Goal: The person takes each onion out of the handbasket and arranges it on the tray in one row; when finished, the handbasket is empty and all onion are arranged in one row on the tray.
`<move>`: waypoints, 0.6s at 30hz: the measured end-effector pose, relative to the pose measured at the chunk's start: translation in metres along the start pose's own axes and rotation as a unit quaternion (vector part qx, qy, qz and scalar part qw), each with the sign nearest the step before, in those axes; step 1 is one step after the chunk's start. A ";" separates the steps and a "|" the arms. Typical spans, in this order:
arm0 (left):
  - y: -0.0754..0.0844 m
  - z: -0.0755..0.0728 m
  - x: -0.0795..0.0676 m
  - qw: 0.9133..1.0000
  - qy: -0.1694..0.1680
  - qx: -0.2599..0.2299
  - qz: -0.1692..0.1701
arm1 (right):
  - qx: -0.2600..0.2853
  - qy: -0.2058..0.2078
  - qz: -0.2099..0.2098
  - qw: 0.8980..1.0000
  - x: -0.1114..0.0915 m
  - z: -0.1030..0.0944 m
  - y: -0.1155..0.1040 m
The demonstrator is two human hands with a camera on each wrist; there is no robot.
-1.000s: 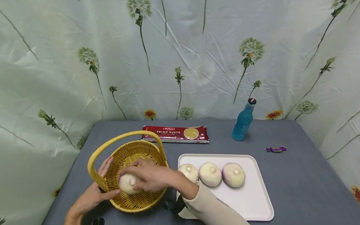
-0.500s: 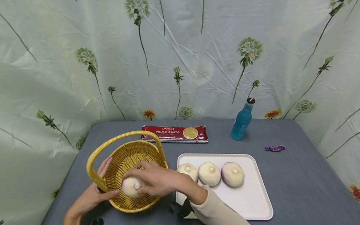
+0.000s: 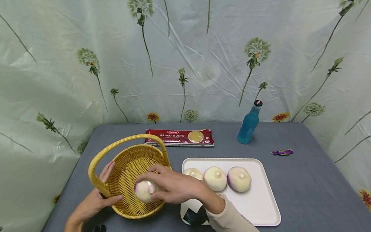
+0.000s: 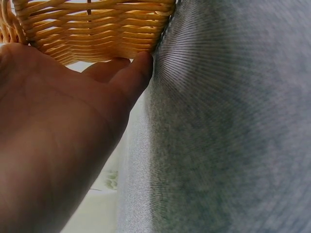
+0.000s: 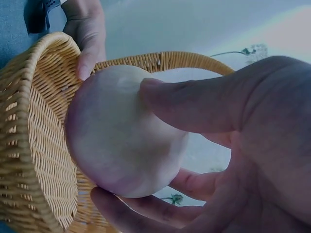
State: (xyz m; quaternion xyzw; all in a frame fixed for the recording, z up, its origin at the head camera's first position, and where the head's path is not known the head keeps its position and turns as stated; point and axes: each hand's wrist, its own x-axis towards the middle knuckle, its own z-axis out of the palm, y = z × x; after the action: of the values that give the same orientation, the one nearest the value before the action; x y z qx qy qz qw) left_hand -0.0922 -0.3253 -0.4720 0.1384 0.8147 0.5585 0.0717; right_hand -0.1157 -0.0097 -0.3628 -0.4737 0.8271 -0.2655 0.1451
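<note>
A white turnip with a purple tinge (image 3: 144, 191) is held between the thumb and fingers of my right hand (image 3: 173, 185), over the right part of the yellow wicker basket (image 3: 125, 180). The right wrist view shows this turnip (image 5: 124, 131) close up, with the basket's woven wall (image 5: 51, 155) beyond it. My left hand (image 3: 95, 203) grips the basket's left side, its thumb over the rim and its fingers along the outside. In the left wrist view, the fingers of that hand (image 4: 63, 111) touch the weave from outside. Three more turnips (image 3: 215, 178) sit in a row on a white tray (image 3: 256, 209).
Behind the basket lies a red spaghetti packet (image 3: 179, 138). A blue bottle with a black cap (image 3: 249, 123) stands at the back right, and a purple wrapped candy (image 3: 282, 152) lies nearer the right side. A flowered curtain (image 3: 200, 55) hangs behind the grey table (image 3: 311, 193).
My right hand has moved to the right with the turnip, from the basket's left-middle to its right part. My left hand and the basket have stayed in place.
</note>
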 end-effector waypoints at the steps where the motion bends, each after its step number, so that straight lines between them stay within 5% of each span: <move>1: 0.000 0.000 0.000 1.000 0.000 -0.002 -0.001 | 0.003 0.003 0.000 1.000 -0.002 -0.001 0.001; 18: 0.003 0.000 0.000 1.000 0.000 -0.008 0.002 | 0.061 0.055 0.003 0.997 -0.033 -0.015 0.019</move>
State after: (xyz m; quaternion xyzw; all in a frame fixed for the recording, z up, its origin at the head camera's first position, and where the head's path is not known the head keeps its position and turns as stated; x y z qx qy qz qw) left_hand -0.0919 -0.3240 -0.4695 0.1394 0.8100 0.5650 0.0718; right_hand -0.1195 0.0310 -0.3622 -0.4464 0.8175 -0.3404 0.1287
